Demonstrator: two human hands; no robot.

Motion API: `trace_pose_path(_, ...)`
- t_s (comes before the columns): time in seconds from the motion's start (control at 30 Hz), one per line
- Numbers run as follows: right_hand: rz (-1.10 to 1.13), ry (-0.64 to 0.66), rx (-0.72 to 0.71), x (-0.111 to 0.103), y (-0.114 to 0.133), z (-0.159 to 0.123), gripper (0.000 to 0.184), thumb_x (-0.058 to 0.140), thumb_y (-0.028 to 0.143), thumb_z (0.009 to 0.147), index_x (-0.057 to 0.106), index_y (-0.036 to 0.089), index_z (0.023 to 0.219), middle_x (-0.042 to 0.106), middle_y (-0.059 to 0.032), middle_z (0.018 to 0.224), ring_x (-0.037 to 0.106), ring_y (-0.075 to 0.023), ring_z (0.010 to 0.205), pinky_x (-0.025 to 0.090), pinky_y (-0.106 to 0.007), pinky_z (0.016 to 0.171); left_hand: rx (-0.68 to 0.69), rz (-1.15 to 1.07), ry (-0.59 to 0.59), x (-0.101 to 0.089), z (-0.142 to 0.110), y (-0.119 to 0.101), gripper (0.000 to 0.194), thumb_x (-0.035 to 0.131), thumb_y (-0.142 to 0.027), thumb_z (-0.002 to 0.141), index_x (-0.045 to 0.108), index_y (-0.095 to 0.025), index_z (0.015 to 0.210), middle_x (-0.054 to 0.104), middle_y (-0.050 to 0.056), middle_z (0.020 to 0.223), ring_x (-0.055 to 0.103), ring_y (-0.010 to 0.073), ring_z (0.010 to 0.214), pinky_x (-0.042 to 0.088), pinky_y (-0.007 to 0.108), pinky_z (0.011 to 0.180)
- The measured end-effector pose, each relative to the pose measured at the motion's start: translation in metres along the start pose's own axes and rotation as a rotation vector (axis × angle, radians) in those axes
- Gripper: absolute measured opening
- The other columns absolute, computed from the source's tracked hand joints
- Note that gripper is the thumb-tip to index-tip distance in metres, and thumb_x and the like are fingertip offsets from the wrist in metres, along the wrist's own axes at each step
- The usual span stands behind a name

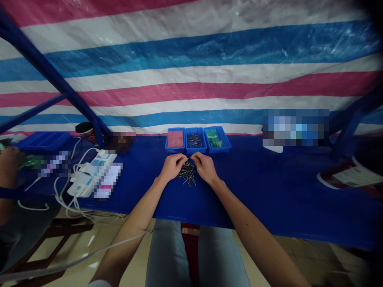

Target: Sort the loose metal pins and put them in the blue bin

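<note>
Both hands are pinched at the fingertips, nearly meeting: left hand [174, 165] and right hand [205, 165] grasp one thin piece [189, 158] between them, its detail too small to read. Task thing is there, just above the surface [269, 199]. At 6 o'clock, right under the fingers, a loose pile [188, 175] of slender dark and brassy pieces, lying every which way.

Containers next, three small blue bins side by side beyond the hands. 11 o'clock: left bin [175, 150], pink flat material [175, 138] inside. 12 o'clock: middle bin [196, 151], slender dark metal pieces [194, 140] heaped in it. Toward 2 o'clock: right bin [220, 150], green packets [213, 138] inside.

Farther out, 9 o'clock: white power strip [89, 175] with cables, pixelated item [108, 181] beside it. Past those, blue divided tray [56, 140], contents unclear, and another person's hand [11, 163] near green material [32, 162]. Between 9 and 10: dark cup [86, 129], inside not visible. 3 o'clock, near the edge: dark red container [332, 175] with a pale label, contents can't tell. 12 o'clock, behind everything: striped sheet [191, 91].
</note>
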State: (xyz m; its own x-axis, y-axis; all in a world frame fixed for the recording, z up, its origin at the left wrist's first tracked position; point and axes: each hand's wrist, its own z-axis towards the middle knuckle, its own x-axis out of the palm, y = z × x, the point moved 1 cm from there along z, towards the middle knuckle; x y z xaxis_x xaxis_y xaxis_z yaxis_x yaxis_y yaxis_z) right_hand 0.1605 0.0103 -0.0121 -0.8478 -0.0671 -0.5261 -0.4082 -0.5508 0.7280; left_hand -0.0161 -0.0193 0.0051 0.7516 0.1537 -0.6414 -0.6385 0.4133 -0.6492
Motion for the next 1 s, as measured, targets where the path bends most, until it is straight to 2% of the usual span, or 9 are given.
trace_pose_path(0.47, -0.078, 0.027, 0.024, -0.0017, 0.004, 0.0, 0.035, 0.039, 0.038, 0.103, 0.058, 0.021, 0.08, 0.063, -0.0012, 0.069, 0.059, -0.0161, 0.063, 0.035, -0.025, 0.062, -0.011, -0.022, -0.004, -0.0002, 0.0002, -0.0013, 0.025, 0.053, -0.03, 0.097, 0.07, -0.017, 0.085, 0.068, 0.0, 0.07, 0.06, 0.0127, 0.064, 0.043, 0.022, 0.064)
trace_pose_path(0.83, -0.146, 0.008, 0.032, -0.0004, 0.001, 0.0, 0.051, 0.035, 0.047, 0.104, 0.05, 0.02, 0.063, 0.053, 0.0004, 0.055, 0.046, -0.0131, 0.05, 0.027, -0.027, 0.055, -0.008, -0.04, -0.001, -0.0013, 0.0001, -0.0028, 0.022, 0.053, -0.028, 0.097, 0.069, -0.017, 0.086, 0.068, 0.0, 0.072, 0.061, 0.0131, 0.065, 0.044, 0.023, 0.065)
trace_pose_path(1.0, -0.14, 0.003, 0.036, 0.0, -0.0003, 0.0, 0.056, 0.034, 0.05, 0.103, 0.047, 0.019, 0.058, 0.049, 0.0007, 0.052, 0.044, -0.0121, 0.05, 0.024, -0.027, 0.054, -0.009, -0.045, 0.002, -0.0008, 0.0003, -0.0022, 0.024, 0.053, -0.031, 0.097, 0.069, -0.017, 0.085, 0.068, 0.0, 0.071, 0.062, 0.0135, 0.065, 0.045, 0.023, 0.065)
